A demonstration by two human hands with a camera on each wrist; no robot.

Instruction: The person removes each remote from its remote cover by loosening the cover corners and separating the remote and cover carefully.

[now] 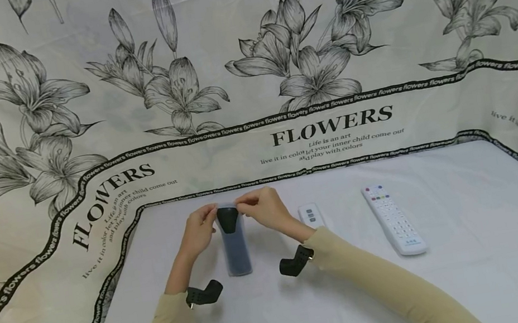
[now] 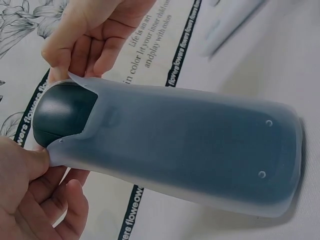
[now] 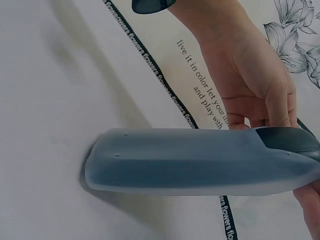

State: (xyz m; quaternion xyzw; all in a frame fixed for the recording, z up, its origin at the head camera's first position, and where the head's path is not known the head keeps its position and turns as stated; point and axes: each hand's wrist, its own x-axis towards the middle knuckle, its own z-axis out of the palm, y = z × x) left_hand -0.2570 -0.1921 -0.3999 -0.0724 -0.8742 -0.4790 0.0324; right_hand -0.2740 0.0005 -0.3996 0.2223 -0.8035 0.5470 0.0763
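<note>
A dark remote control (image 1: 228,219) sits in a frosted, see-through silicone sleeve (image 1: 237,252), its bare dark end showing at the sleeve's opening. My left hand (image 1: 199,230) pinches one side of that opening between thumb and finger. On the opposite side, my right hand (image 1: 266,208) pinches the other edge. The left wrist view shows a flap of the sleeve (image 2: 200,145) pulled outward at each corner, beside the bare end of the remote (image 2: 65,112). The sleeve's closed end points toward me. In the right wrist view, the right hand (image 3: 311,210) is mostly hidden.
Right of my hands lies a small white remote (image 1: 310,214), partly hidden by the right arm. Farther right is a larger white remote (image 1: 394,219) with many buttons. A flower-printed cloth (image 1: 327,139) rises behind the white table surface (image 1: 485,238).
</note>
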